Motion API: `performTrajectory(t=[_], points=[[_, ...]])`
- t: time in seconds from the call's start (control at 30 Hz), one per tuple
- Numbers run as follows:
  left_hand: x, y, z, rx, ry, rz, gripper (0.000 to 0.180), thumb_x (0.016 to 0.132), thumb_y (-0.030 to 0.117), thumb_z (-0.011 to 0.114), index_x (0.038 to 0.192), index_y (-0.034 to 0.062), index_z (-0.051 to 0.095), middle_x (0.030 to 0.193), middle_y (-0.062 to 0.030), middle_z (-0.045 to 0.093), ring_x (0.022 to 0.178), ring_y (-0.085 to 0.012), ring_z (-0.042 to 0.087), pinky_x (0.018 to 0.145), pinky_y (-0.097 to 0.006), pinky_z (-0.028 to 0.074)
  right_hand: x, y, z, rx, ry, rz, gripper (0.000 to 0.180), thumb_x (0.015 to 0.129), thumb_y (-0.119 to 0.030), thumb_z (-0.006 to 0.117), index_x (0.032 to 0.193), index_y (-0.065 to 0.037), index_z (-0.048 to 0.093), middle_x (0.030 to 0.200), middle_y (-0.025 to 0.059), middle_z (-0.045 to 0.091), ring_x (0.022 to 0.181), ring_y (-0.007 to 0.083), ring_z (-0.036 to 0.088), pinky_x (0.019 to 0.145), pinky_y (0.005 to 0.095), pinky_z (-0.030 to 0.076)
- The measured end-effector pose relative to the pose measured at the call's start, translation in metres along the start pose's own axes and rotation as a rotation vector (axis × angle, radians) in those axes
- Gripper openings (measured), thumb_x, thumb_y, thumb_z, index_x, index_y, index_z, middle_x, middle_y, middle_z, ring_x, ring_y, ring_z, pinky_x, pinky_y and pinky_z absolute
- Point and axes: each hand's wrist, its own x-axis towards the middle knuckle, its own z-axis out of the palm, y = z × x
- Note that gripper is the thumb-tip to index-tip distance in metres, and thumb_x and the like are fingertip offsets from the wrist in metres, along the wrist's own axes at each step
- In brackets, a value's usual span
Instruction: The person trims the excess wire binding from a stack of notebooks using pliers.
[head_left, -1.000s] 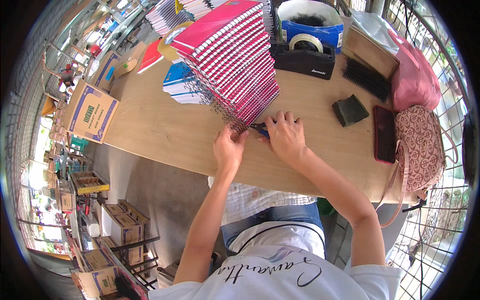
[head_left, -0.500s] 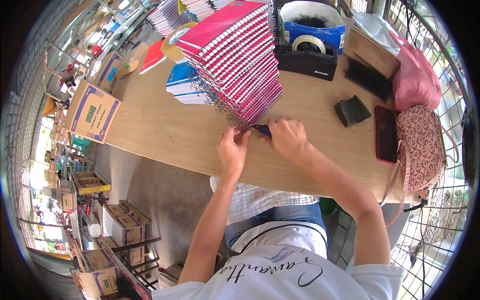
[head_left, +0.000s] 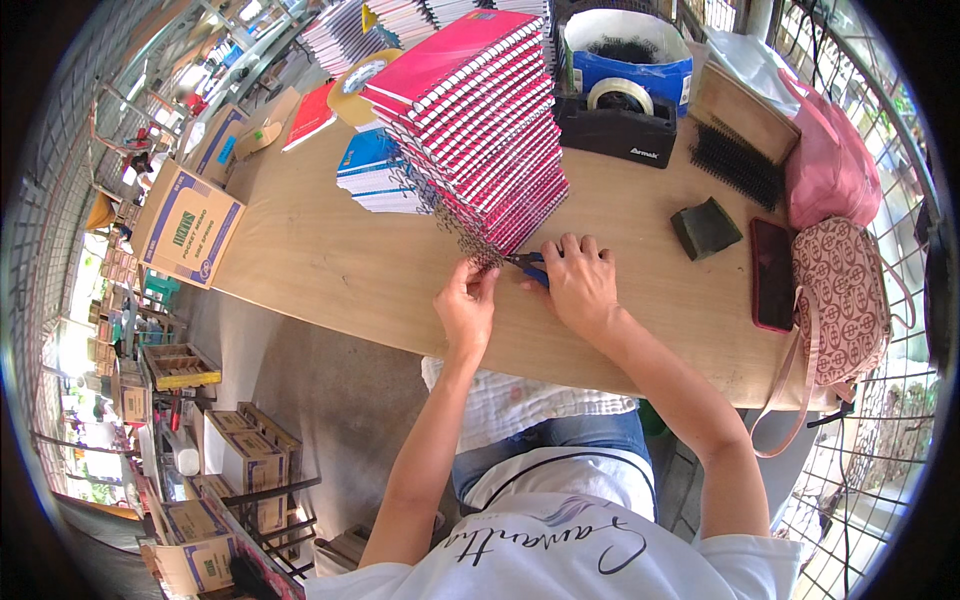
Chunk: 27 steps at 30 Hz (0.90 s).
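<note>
A tall stack of red-covered spiral notebooks [head_left: 470,110] stands on the table, with loose dark wire coil ends [head_left: 425,195] sticking out along its left side. At the stack's near bottom corner, my left hand [head_left: 466,308] is closed, thumb and fingers pinching a coil end. My right hand [head_left: 583,290] is wrapped around blue-handled pliers [head_left: 533,268], palm down. Their dark jaws point left at the coil end beside my left fingertips. Whether the jaws touch the wire is too small to tell.
Blue notebooks [head_left: 375,178] lie left of the stack. Behind it stand a black tape dispenser [head_left: 615,132] and a blue-and-white tub [head_left: 660,75]. On the right are a dark block [head_left: 706,229], a phone [head_left: 771,275] and a patterned bag [head_left: 843,290]. A carton [head_left: 190,228] sits on the left edge.
My right hand's fingers have loosened and risen a little, and the pliers' handles now show further apart. My left hand keeps its pinch at the same corner.
</note>
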Motion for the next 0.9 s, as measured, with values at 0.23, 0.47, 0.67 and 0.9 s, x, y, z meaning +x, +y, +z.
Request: performTrajectory(t=[0.23, 0.47, 0.67, 0.9], points=[[0.000, 0.002, -0.001, 0.028, -0.018, 0.004, 0.019, 0.084, -0.003, 0.069, 0.103, -0.0041, 0.064, 0.093, -0.0109, 0.073, 0.084, -0.0133, 0.069, 0.073, -0.026, 0.054, 0.002, -0.001, 0.000, 0.033, 0.001, -0.014, 0.045, 0.079, -0.043, 0.071, 0.100, -0.004, 0.064, 0.096, 0.0128, 0.062, 0.092, 0.0310, 0.062, 0.070, 0.0471, 0.051], [0.000, 0.001, 0.000, -0.060, -0.031, -0.015, 0.021, 0.086, -0.004, 0.067, 0.106, -0.0049, 0.063, 0.096, -0.0108, 0.072, 0.085, -0.0121, 0.068, 0.075, -0.025, 0.054, 0.005, 0.006, -0.001, 0.184, -0.200, 0.031, 0.040, 0.082, -0.040, 0.069, 0.093, -0.002, 0.062, 0.094, 0.0170, 0.063, 0.085, 0.0347, 0.066, 0.068, 0.0482, 0.052], [-0.001, 0.001, 0.001, -0.161, -0.044, -0.050, 0.023, 0.088, -0.004, 0.064, 0.111, -0.0056, 0.061, 0.099, -0.0085, 0.071, 0.087, -0.0110, 0.067, 0.076, -0.024, 0.053, -0.002, 0.008, -0.006, 0.056, 0.027, 0.014, 0.043, 0.081, -0.042, 0.070, 0.100, -0.004, 0.062, 0.099, 0.0141, 0.061, 0.095, 0.0322, 0.061, 0.073, 0.0496, 0.050], [0.006, -0.006, 0.002, -0.193, -0.051, -0.005, 0.022, 0.089, -0.001, 0.065, 0.110, -0.0049, 0.062, 0.095, -0.0078, 0.070, 0.082, -0.0101, 0.065, 0.073, -0.024, 0.052, -0.001, 0.005, 0.008, 0.035, 0.148, -0.001, 0.044, 0.078, -0.042, 0.072, 0.102, -0.006, 0.061, 0.099, 0.0124, 0.059, 0.097, 0.0315, 0.057, 0.073, 0.0487, 0.047]])
